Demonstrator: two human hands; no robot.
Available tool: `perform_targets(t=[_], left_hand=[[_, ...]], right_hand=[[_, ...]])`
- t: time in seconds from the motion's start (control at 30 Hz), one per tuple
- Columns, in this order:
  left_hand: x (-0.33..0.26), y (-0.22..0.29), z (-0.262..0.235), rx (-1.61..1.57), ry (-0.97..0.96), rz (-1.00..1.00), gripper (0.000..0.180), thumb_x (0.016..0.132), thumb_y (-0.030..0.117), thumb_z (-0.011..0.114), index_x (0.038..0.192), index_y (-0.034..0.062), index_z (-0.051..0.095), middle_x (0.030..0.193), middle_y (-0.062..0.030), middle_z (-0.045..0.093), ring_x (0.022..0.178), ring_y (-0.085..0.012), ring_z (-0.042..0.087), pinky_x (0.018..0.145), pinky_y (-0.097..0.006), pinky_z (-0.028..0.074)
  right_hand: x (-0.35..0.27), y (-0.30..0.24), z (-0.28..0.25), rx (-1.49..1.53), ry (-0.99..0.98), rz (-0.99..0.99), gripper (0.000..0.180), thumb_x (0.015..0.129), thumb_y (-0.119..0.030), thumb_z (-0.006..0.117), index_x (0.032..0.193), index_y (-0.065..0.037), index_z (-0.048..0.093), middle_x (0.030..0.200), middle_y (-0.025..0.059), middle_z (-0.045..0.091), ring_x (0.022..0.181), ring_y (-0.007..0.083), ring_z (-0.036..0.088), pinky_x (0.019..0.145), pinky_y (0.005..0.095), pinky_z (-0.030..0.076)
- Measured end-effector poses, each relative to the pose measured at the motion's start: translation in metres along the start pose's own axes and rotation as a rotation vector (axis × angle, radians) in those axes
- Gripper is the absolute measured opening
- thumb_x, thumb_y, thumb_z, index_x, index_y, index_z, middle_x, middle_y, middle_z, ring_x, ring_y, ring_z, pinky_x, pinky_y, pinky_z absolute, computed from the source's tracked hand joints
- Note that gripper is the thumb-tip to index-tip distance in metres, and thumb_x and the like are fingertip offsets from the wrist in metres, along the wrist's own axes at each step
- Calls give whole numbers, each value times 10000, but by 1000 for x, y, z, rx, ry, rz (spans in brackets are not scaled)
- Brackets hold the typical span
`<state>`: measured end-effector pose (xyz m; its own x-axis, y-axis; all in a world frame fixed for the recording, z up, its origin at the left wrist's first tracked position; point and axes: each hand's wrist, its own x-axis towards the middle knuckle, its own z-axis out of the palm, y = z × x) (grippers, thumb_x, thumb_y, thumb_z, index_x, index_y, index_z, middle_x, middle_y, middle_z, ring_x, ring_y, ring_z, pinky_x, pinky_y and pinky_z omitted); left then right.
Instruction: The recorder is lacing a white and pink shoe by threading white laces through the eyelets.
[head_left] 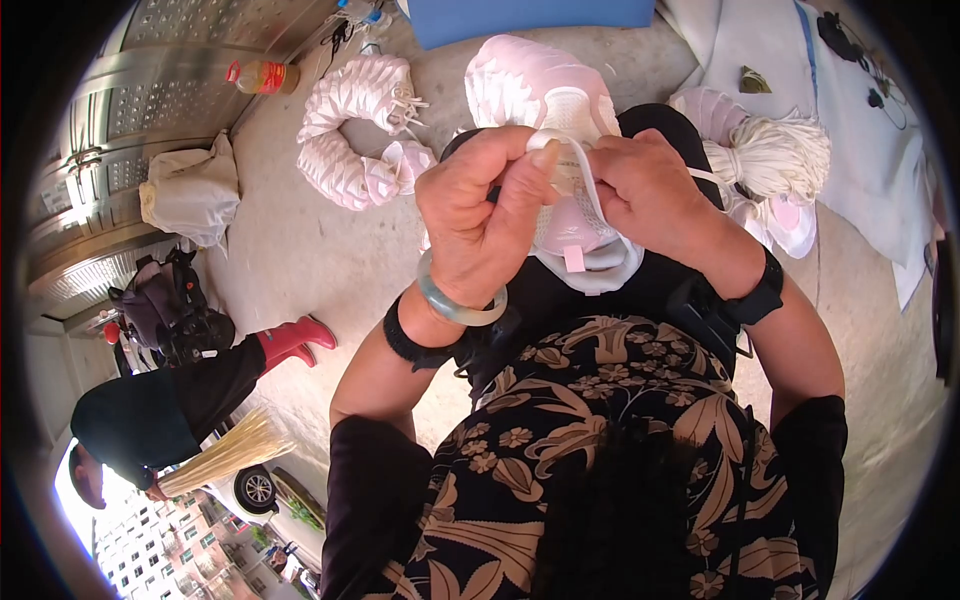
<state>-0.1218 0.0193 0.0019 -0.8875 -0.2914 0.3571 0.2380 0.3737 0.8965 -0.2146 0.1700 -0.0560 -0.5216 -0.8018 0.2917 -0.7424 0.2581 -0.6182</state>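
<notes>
A pink and white shoe upper (pixel 575 110) rests on my lap, held up by both hands. My left hand (pixel 480 215), with a pale green bangle on its wrist, grips the upper's near left edge and pinches a white lace (pixel 585 165) at the thumb. My right hand (pixel 655 195), with a black band on its wrist, holds the right side of the upper with its fingers closed over the lace. The part of the upper under my hands is hidden.
A curved stack of pink and white uppers (pixel 350 130) lies on the concrete floor to the left. A bundle of white laces (pixel 775 155) lies right, on more uppers. A plastic bottle (pixel 262 76) lies far left. A person in red boots (pixel 290 342) sweeps with a broom (pixel 225 455).
</notes>
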Motion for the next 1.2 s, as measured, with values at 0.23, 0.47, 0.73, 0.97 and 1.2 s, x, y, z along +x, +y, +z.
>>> perform_targets(t=[0.23, 0.47, 0.73, 0.97, 1.2], left_hand=[[-1, -2, -5, 47, -100, 33, 105, 906, 62, 588, 993, 6, 606, 784, -36, 631, 629, -76, 591, 578, -188, 455], [-5, 4, 17, 20, -220, 270, 129, 866, 6, 607, 988, -32, 621, 790, -83, 646, 654, -114, 606, 599, -215, 468], [-9, -11, -9, 418, -167, 300, 206, 697, -27, 630, 902, -5, 632, 985, -139, 617, 873, -271, 596, 779, -338, 469], [-39, -38, -11, 635, -190, 162, 212, 704, 35, 688, 910, 42, 640, 1139, -130, 559, 1050, -329, 502, 909, -399, 389], [-39, -55, -3, 530, -129, 210, 204, 711, 69, 679, 906, 47, 622, 1148, -144, 542, 1064, -370, 496, 903, -430, 376]], right_hand=[[4, 11, 5, 277, 19, -46, 27, 724, -84, 591, 727, -62, 576, 717, 92, 582, 709, 306, 588, 638, 406, 437], [4, -5, 23, 256, 154, -67, 67, 712, -72, 615, 777, -64, 599, 765, 112, 594, 730, 322, 598, 648, 411, 458], [-20, -3, 6, 240, 107, 95, 155, 722, -30, 581, 871, -51, 619, 869, 130, 609, 748, 333, 600, 655, 406, 472], [-19, -2, 16, 322, 75, 201, 96, 745, -54, 566, 813, -33, 631, 821, 146, 611, 734, 351, 601, 634, 420, 476], [-17, -2, 28, 233, 101, 268, 83, 743, -65, 572, 780, -27, 635, 768, 164, 614, 708, 364, 600, 619, 426, 475]])
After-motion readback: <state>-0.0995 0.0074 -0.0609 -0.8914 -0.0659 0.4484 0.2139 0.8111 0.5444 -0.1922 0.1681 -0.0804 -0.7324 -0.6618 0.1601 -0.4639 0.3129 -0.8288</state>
